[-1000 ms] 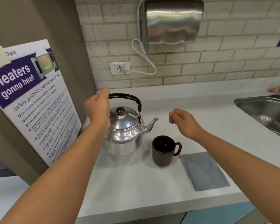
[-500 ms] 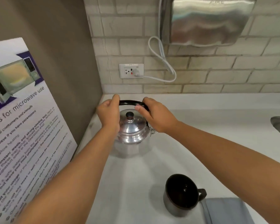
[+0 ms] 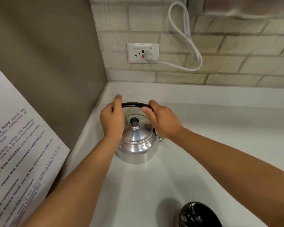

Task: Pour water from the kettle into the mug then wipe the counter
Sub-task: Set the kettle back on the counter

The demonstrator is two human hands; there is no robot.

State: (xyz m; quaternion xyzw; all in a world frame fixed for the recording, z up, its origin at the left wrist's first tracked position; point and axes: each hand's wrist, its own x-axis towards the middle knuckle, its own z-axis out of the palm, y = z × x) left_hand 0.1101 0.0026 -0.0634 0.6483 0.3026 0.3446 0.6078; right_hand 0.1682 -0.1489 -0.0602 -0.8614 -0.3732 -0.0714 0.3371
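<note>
**Two hands gripping the kettle handle in the counter corner**

Both hands are clasping the kettle [image 3: 136, 141] by its thin black arched handle [image 3: 134, 104]: the left hand [image 3: 112, 119] is wrapping the handle's left end, the right hand [image 3: 162, 120] is curling over its right end. The kettle, rounded and of shiny polished metal with a domed lid and a small dark knob [image 3: 134, 120], is sitting on the smooth white counter [image 3: 203, 128], near the corner where the pale brick-pattern tile wall [image 3: 236, 66] is meeting a plain brown side wall. The spout is hiding behind the right wrist.

The mug [image 3: 198, 215], dark and glossy, is showing only its rim at the bottom edge, well apart from the kettle.

A white poster [image 3: 18, 145] is leaning at the left, its print partly readable: "food", "five minutes", "microwave". A white socket plate [image 3: 143, 53] is carrying a small label too blurred to read, and a white looped cord [image 3: 187, 40] is plugging into it.
</note>
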